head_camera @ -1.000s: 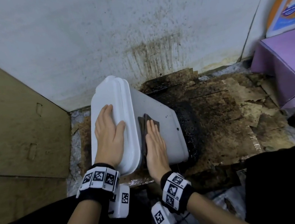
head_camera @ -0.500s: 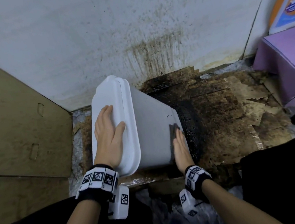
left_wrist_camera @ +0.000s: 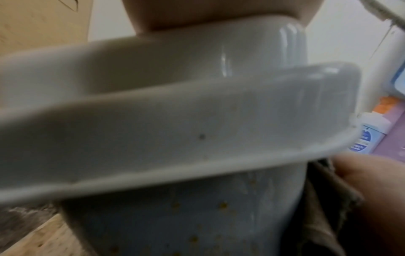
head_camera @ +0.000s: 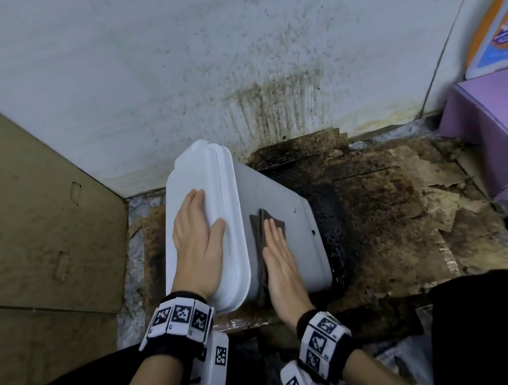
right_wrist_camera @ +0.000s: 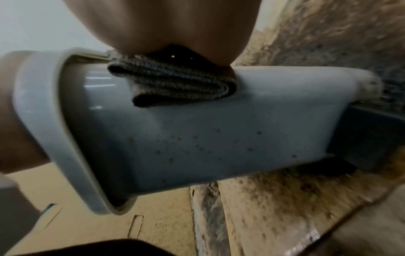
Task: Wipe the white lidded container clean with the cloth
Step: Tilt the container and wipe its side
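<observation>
Container [head_camera: 281, 221] tipped on side on stained cardboard [head_camera: 406, 206], lid [head_camera: 200, 173] away from the stain.
Stiff, slick plastic, prob. light; best steadied at lid. Left hand [head_camera: 196, 243] laid flat on lid; right hand [head_camera: 281, 262] pressed flat on folded cloth [head_camera: 258, 223] beside lid rim.

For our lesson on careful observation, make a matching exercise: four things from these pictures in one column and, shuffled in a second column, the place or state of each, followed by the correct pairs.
Column 1
1. left hand
2. folded dark grey cloth
3. white plastic lidded container
4. purple cardboard box

Column 2
A. at the right edge of the scene, by the wall
B. flat on the container's lid
C. tipped on its side on stained cardboard
D. pressed on the container's side by the right hand

Pairs: 1-B, 2-D, 3-C, 4-A
</observation>
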The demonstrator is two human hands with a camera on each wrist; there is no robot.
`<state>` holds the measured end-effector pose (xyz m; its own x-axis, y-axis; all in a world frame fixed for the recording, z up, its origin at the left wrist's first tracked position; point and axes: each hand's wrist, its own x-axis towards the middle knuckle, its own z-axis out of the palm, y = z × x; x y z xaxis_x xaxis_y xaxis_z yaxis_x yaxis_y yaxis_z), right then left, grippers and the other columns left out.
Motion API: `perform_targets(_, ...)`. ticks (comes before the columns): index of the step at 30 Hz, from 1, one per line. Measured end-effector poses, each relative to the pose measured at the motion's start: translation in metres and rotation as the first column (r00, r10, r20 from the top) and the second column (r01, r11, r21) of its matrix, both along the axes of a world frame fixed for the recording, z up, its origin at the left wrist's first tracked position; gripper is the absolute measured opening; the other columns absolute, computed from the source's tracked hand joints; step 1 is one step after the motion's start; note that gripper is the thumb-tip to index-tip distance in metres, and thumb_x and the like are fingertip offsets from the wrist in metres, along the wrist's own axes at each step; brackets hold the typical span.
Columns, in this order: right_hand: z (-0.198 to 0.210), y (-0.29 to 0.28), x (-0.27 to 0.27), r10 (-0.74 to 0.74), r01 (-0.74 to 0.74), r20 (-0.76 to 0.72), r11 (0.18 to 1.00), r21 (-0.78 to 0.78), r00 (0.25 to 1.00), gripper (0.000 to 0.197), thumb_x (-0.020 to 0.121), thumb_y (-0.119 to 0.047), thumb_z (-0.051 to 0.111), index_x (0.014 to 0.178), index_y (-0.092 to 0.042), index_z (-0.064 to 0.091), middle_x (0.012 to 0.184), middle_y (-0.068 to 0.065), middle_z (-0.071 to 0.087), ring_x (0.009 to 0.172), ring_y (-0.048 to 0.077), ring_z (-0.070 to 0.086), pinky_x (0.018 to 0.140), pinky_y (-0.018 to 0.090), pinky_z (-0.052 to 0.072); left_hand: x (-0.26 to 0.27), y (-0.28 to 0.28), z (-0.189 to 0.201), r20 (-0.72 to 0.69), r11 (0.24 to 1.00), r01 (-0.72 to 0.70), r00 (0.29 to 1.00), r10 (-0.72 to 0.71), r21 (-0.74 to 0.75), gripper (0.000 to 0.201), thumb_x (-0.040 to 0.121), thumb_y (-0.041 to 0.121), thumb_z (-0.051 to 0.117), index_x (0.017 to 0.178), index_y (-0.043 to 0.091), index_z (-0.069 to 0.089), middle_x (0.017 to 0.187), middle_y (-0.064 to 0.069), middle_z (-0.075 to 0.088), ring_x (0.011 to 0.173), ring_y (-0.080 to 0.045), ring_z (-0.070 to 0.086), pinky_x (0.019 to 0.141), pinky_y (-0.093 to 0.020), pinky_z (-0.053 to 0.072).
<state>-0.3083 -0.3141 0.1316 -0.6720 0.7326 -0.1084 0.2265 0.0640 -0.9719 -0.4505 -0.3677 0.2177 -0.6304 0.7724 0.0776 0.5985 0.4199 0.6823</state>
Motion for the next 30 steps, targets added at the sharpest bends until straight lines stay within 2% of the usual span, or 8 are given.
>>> perform_targets(4, 0.014, 0.013, -0.01, 0.127, -0.125, -0.028, 0.991, 0.045, 0.992, 0.048, 0.109, -0.033, 0.015, 0.153, -0.04, -0.003, 0.165, -0.024, -0.006, 0.15, -0.008, -0.011, 0.126, 0.03, -0.003, -0.002, -0.001, -0.001, -0.006, 1.0, 0.011, 1.0, -0.011, -0.022, 0.067, 0.097, 0.049, 0.027, 0.157, 0.022, 0.019, 0.164, 0.007, 0.015, 0.149, -0.004, 0.007, 0.123, -0.033, 0.007)
perform_targets(9, 0.024, 0.065, -0.042, 0.303, -0.305, 0.047, 0.951, 0.047, 0.952, 0.054, 0.111, -0.036, 0.013, 0.155, -0.033, -0.018, 0.162, -0.018, -0.027, 0.15, 0.0, -0.024, 0.127, 0.039, -0.009, -0.001, -0.003, 0.0, -0.009, 0.999, 0.018, 1.0, -0.019, -0.04, 0.07, 0.095, 0.056, 0.023, 0.158, 0.027, 0.017, 0.164, 0.014, 0.011, 0.148, 0.0, 0.005, 0.122, -0.029, 0.006)
perform_targets(15, 0.009, 0.1, -0.06, 0.334, -0.341, 0.079, 0.934, 0.104, 0.939, 0.056, 0.11, -0.037, 0.011, 0.155, -0.028, -0.022, 0.161, -0.013, -0.032, 0.147, 0.0, -0.031, 0.123, 0.032, -0.015, -0.001, -0.004, 0.001, -0.005, 1.0, 0.016, 1.0, -0.016, -0.025, 0.067, 0.097, 0.053, 0.027, 0.158, 0.026, 0.019, 0.164, 0.015, 0.013, 0.148, 0.003, 0.005, 0.121, -0.027, 0.006)
perform_targets(19, -0.022, 0.119, -0.054, 0.3, -0.312, 0.178, 0.949, 0.045, 0.937, 0.057, 0.11, -0.035, 0.011, 0.156, -0.022, -0.022, 0.163, -0.007, -0.031, 0.147, 0.003, -0.029, 0.125, 0.034, -0.013, -0.006, -0.008, 0.0, 0.017, 1.0, 0.011, 1.0, -0.01, -0.019, 0.06, 0.101, 0.044, 0.033, 0.157, 0.028, 0.02, 0.163, 0.018, 0.013, 0.149, 0.004, 0.004, 0.122, -0.031, 0.007)
perform_targets(23, -0.053, 0.138, -0.047, 0.235, -0.233, 0.24, 0.972, -0.037, 0.942, 0.055, 0.111, -0.028, 0.011, 0.155, -0.016, -0.019, 0.164, -0.001, -0.027, 0.151, 0.012, -0.024, 0.125, 0.035, -0.012, -0.007, -0.008, -0.002, 0.026, 1.0, 0.015, 1.0, -0.015, 0.005, 0.058, 0.101, 0.043, 0.035, 0.156, 0.029, 0.023, 0.162, 0.02, 0.014, 0.15, 0.001, 0.006, 0.122, -0.034, 0.009)
perform_targets(26, -0.071, 0.155, -0.043, 0.221, -0.19, 0.301, 0.973, -0.131, 0.928, 0.055, 0.111, -0.027, 0.012, 0.157, -0.011, -0.015, 0.165, 0.003, -0.024, 0.153, 0.016, -0.022, 0.122, 0.029, -0.014, -0.009, -0.011, -0.002, 0.035, 1.0, 0.014, 0.999, -0.014, 0.01, 0.058, 0.1, 0.044, 0.036, 0.156, 0.03, 0.025, 0.162, 0.021, 0.016, 0.15, 0.0, 0.008, 0.122, -0.033, 0.01)
perform_targets(30, -0.088, 0.172, -0.038, 0.11, -0.032, 0.316, 0.969, -0.244, 0.942, 0.056, 0.111, -0.032, 0.016, 0.16, -0.014, -0.007, 0.168, 0.001, -0.016, 0.154, 0.015, -0.018, 0.124, 0.033, -0.012, -0.006, -0.008, 0.0, 0.025, 0.999, 0.024, 0.999, -0.025, 0.027, 0.061, 0.098, 0.049, 0.035, 0.155, 0.028, 0.026, 0.162, 0.018, 0.018, 0.15, -0.001, 0.009, 0.122, -0.034, 0.01)
